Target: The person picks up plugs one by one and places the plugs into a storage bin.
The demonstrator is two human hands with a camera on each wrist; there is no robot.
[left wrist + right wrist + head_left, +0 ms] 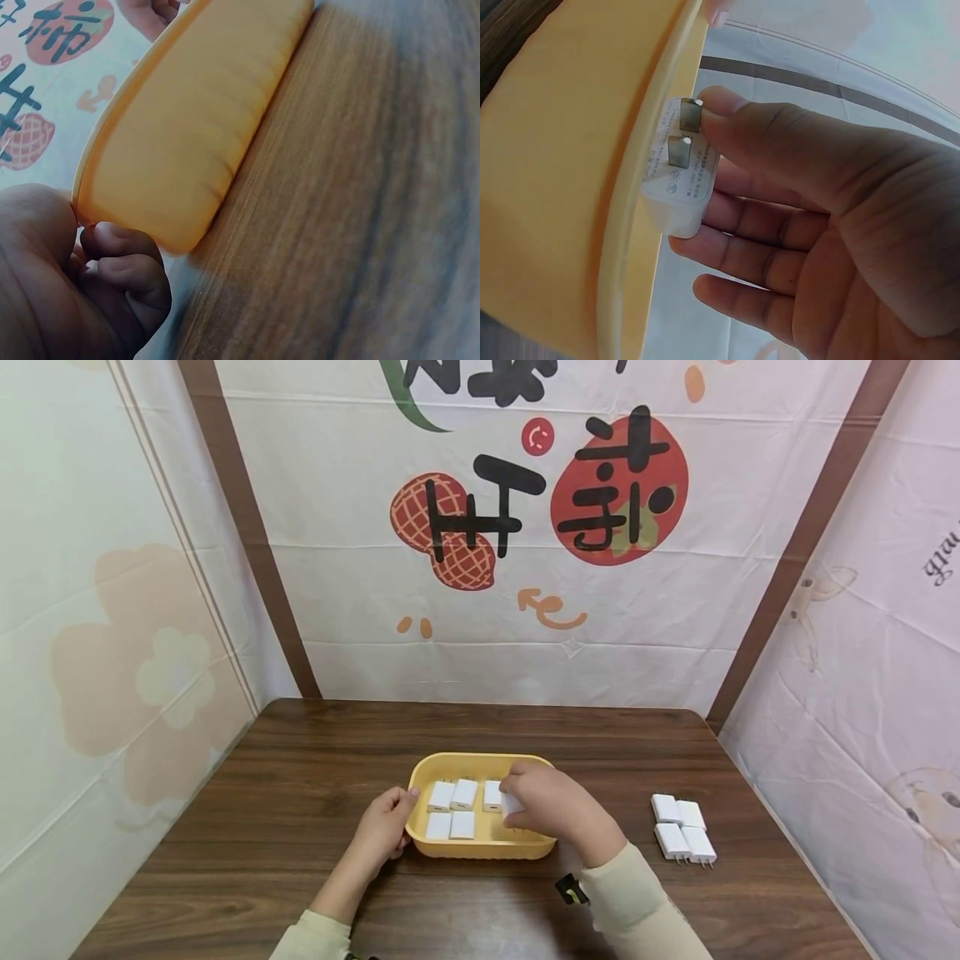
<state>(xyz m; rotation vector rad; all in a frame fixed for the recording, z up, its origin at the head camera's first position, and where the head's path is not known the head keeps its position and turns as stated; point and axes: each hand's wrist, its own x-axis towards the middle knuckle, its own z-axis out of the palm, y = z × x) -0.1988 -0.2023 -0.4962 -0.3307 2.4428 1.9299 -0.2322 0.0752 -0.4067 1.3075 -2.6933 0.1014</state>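
1. The wooden table [300, 793] carries everything; the yellow tray [480, 850] sits near the middle of its front half, long side toward the person.
2. The right hand [551, 806] reaches over the tray's right end, thumb and fingers clamped on a white charger [676, 196]. In the right wrist view its two metal prongs sit under the thumb tip, and the body lies against the tray's rim.
3. The left hand [386, 827] grips the tray's left rim, thumb on top and fingers curled beneath, as the left wrist view shows.
4. Five chargers in the tray [453, 810] lie in two rows: three at the back, two in front. To do this step well, I judge the held charger should go flat into the free front-right spot, prongs pointing away like the others, while the left hand steadies the tray.
5. Four spare chargers [682, 829] lie in a block near the table's right edge, well apart from the tray.
6. A small black and yellow object [572, 889] beside the right sleeve is too small to identify.
7. The right hand hides the tray's right end, so how much room is free there cannot be told.
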